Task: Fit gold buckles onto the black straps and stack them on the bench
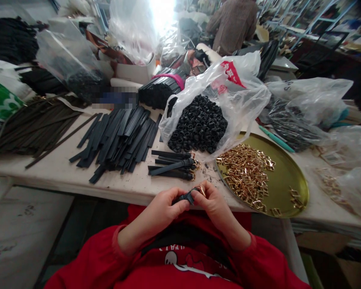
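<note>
At the table's near edge, my left hand (165, 206) and my right hand (212, 200) meet around a short black strap (186, 196). My left thumb and fingers pinch the strap, which is partly hidden in that hand. A gold buckle (202, 190) shows at the strap's right end, where my right fingers close on it. Just beyond my hands lie several black straps with gold buckles (173, 164). To the right stands a round gold tray (284, 168) with a heap of loose gold buckles (248, 172).
A clear plastic bag (243, 94) full of small black loops (197, 124) lies behind the buckled straps. Left of it are piles of black strips (120, 138) and dark brown strips (39, 124). A teal-handled tool (276, 138) rests beyond the tray. A person (236, 24) is in the background.
</note>
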Action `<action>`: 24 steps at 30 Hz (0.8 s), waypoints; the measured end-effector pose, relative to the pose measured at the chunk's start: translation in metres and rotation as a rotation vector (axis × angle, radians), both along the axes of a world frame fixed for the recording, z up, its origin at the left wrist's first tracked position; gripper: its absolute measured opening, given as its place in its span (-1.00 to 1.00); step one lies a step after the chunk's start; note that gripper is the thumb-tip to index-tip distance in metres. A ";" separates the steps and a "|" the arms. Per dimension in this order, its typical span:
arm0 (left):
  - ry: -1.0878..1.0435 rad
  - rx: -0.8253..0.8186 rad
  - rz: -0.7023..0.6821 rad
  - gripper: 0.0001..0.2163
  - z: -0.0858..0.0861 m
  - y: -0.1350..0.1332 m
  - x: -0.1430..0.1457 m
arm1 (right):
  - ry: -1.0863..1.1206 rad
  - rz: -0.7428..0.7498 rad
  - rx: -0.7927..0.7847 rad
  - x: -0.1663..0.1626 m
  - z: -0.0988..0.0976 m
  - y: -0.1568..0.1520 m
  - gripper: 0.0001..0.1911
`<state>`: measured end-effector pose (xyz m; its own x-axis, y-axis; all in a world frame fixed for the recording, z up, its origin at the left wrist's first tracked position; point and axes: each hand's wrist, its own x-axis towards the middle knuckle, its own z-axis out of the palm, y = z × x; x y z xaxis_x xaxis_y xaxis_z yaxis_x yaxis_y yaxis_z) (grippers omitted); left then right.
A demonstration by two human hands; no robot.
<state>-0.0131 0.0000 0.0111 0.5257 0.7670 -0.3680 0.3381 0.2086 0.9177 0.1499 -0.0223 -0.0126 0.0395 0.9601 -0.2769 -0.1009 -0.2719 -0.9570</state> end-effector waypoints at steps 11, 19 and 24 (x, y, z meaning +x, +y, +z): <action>-0.038 -0.103 -0.023 -0.75 -0.014 -0.002 0.004 | -0.574 0.254 0.185 0.005 -0.008 -0.003 -0.88; -0.136 -0.204 -0.029 -0.74 -0.015 -0.004 0.003 | -0.930 0.149 0.411 0.004 -0.004 -0.010 -0.87; -0.209 -0.332 -0.009 -0.75 -0.019 -0.006 0.006 | -0.920 0.085 0.391 -0.001 -0.006 -0.014 -0.84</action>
<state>-0.0072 -0.0063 -0.0081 0.6217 0.6195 -0.4793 0.1539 0.5034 0.8502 0.1490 -0.0366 -0.0187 0.0066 0.9868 0.1620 0.7284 0.1062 -0.6769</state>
